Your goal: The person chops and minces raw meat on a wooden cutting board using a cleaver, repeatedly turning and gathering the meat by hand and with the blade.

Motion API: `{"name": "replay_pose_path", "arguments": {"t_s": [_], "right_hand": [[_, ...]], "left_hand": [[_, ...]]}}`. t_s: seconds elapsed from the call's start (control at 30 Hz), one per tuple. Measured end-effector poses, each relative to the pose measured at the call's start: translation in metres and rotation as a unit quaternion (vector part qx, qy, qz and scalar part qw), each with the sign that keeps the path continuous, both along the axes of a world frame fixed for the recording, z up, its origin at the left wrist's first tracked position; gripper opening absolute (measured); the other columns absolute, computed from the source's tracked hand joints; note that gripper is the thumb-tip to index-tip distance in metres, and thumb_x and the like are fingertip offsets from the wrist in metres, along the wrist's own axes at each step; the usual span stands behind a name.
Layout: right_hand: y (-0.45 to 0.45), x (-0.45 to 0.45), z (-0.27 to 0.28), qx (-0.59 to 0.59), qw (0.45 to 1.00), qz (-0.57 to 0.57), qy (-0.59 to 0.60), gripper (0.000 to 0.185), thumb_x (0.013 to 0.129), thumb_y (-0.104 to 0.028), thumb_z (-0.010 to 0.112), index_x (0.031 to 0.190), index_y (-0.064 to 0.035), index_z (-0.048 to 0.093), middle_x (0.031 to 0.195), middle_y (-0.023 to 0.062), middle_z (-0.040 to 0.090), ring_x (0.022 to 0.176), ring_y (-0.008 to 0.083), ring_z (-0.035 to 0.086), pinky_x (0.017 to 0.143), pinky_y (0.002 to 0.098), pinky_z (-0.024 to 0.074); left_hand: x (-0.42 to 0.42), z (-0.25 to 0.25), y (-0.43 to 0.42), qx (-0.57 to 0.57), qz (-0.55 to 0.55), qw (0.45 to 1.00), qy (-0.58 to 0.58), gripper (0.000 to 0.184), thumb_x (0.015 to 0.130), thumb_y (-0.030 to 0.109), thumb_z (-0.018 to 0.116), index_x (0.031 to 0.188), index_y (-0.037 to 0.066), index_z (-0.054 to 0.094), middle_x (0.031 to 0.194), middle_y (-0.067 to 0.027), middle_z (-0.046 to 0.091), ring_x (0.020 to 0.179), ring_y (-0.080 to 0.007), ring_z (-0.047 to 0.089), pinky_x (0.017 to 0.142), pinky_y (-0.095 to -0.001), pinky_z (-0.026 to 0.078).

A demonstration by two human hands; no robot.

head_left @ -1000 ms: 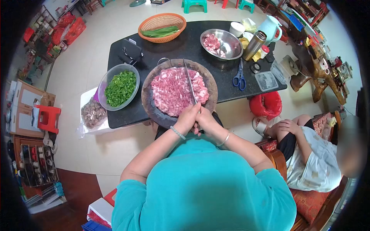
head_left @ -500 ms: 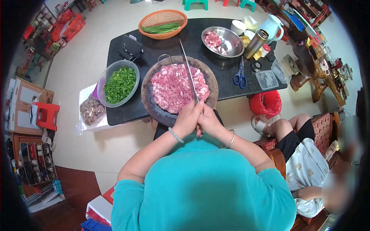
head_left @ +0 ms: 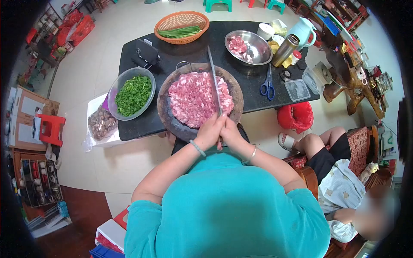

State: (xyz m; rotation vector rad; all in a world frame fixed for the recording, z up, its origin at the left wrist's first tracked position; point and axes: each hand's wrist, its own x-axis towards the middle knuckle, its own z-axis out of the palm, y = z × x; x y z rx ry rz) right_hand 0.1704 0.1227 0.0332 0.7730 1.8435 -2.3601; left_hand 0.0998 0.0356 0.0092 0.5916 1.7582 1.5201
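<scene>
My left hand (head_left: 208,131) and my right hand (head_left: 231,134) are closed together around the handle of a long knife (head_left: 214,81), low at the near edge of the round chopping board (head_left: 164,112). Most of the handle is hidden by my fingers. Its narrow blade points away from me, over the right part of a layer of chopped raw meat (head_left: 191,96). I cannot tell whether the edge touches the meat. The far tip reaches past the board's back rim, close to the metal ring handle (head_left: 183,63).
Left of the board stands a bowl of chopped greens (head_left: 133,95). Behind are an orange basket (head_left: 183,16) and a steel bowl (head_left: 258,49) with meat pieces. Blue-handled scissors (head_left: 267,88), a flask (head_left: 285,50) and a clear box (head_left: 297,90) lie or stand rightward. A person (head_left: 340,180) sits at right.
The knife's tip has swung slightly to the right over the meat. Both hands keep their grip and have barely shifted.
</scene>
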Motion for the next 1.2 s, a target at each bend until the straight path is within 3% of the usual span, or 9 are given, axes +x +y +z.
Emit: {"name": "replay_pose_path", "arguments": {"t_s": [0.03, 0.17, 0.33, 0.43, 0.63, 0.77, 0.9, 1.03, 1.2], "right_hand": [[0.001, -0.004, -0.006, -0.052, 0.996, 0.022, -0.067, 0.013, 0.089, -0.012, 0.041, 0.099, -0.0029, 0.044, 0.058, 0.0086, 0.051, 0.036, 0.0178, 0.049, 0.030, 0.0303, 0.0388], [0.001, 0.001, 0.011, -0.021, 0.997, 0.045, -0.056, 0.013, 0.089, -0.011, 0.040, 0.098, -0.0018, 0.044, 0.056, 0.0087, 0.051, 0.038, 0.0180, 0.051, 0.030, 0.0304, 0.0388], [-0.007, 0.007, 0.012, 0.052, 0.997, 0.028, 0.050, 0.014, 0.090, -0.013, 0.043, 0.098, -0.0018, 0.043, 0.055, 0.0081, 0.051, 0.037, 0.0175, 0.052, 0.030, 0.0295, 0.0393], [-0.003, -0.003, -0.022, -0.086, 0.993, 0.053, -0.064, 0.017, 0.089, -0.014, 0.044, 0.102, -0.0022, 0.042, 0.055, 0.0088, 0.051, 0.036, 0.0178, 0.051, 0.030, 0.0301, 0.0395], [-0.011, -0.001, 0.022, -0.017, 0.995, 0.094, 0.012, 0.023, 0.089, -0.014, 0.045, 0.108, -0.0023, 0.039, 0.056, 0.0082, 0.052, 0.036, 0.0173, 0.051, 0.029, 0.0292, 0.0387], [-0.018, -0.007, -0.009, -0.009, 0.994, 0.102, 0.045, 0.021, 0.088, -0.011, 0.045, 0.106, -0.0015, 0.039, 0.056, 0.0079, 0.052, 0.035, 0.0177, 0.051, 0.029, 0.0294, 0.0393], [-0.023, -0.017, -0.011, -0.032, 0.988, 0.125, -0.081, 0.023, 0.086, -0.008, 0.044, 0.106, -0.0007, 0.039, 0.055, 0.0079, 0.051, 0.034, 0.0191, 0.050, 0.029, 0.0309, 0.0390], [-0.024, -0.006, 0.023, 0.003, 0.990, 0.138, -0.001, 0.024, 0.086, -0.009, 0.043, 0.109, -0.0020, 0.039, 0.056, 0.0091, 0.053, 0.035, 0.0186, 0.051, 0.029, 0.0301, 0.0397], [-0.015, -0.012, -0.013, -0.070, 0.984, 0.135, -0.094, 0.012, 0.085, -0.008, 0.048, 0.094, -0.0004, 0.048, 0.054, 0.0071, 0.052, 0.037, 0.0172, 0.052, 0.032, 0.0291, 0.0425]], "left_hand": [[-0.002, -0.002, 0.000, -0.039, -0.024, 0.988, -0.151, 0.049, 0.096, 0.048, 0.034, 0.095, 0.002, 0.051, 0.056, -0.0112, 0.054, 0.036, -0.0203, 0.053, 0.033, -0.0317, 0.041], [0.001, 0.015, -0.002, -0.036, -0.006, 0.988, -0.150, 0.047, 0.096, 0.046, 0.036, 0.094, 0.002, 0.052, 0.056, -0.0115, 0.055, 0.036, -0.0206, 0.053, 0.034, -0.0319, 0.041], [0.010, 0.022, -0.010, 0.028, 0.026, 0.998, 0.046, 0.039, 0.096, 0.042, 0.038, 0.093, 0.006, 0.052, 0.059, -0.0112, 0.057, 0.037, -0.0197, 0.054, 0.037, -0.0312, 0.044], [-0.004, -0.012, -0.013, -0.048, -0.035, 0.981, -0.185, 0.042, 0.097, 0.043, 0.036, 0.096, 0.004, 0.051, 0.057, -0.0096, 0.054, 0.034, -0.0198, 0.051, 0.031, -0.0296, 0.041], [0.008, 0.050, -0.027, -0.015, 0.026, 0.999, -0.042, 0.043, 0.098, 0.042, 0.033, 0.097, 0.003, 0.051, 0.059, -0.0102, 0.056, 0.039, -0.0180, 0.055, 0.036, -0.0295, 0.043], [0.004, 0.014, -0.035, -0.011, 0.053, 0.995, 0.083, 0.042, 0.097, 0.043, 0.033, 0.099, 0.004, 0.051, 0.059, -0.0102, 0.058, 0.042, -0.0180, 0.057, 0.037, -0.0302, 0.044], [-0.003, -0.002, -0.039, -0.053, 0.040, 0.983, -0.168, 0.046, 0.097, 0.045, 0.031, 0.098, 0.003, 0.051, 0.059, -0.0101, 0.058, 0.040, -0.0181, 0.055, 0.036, -0.0282, 0.041], [0.005, 0.033, -0.045, -0.070, 0.045, 0.996, -0.020, 0.047, 0.097, 0.045, 0.032, 0.096, 0.003, 0.052, 0.061, -0.0101, 0.059, 0.044, -0.0188, 0.056, 0.037, -0.0299, 0.041], [-0.008, -0.002, -0.039, -0.089, -0.050, 0.983, -0.151, 0.050, 0.097, 0.046, 0.030, 0.098, 0.002, 0.051, 0.060, -0.0135, 0.060, 0.047, -0.0210, 0.060, 0.037, -0.0309, 0.043]]}}
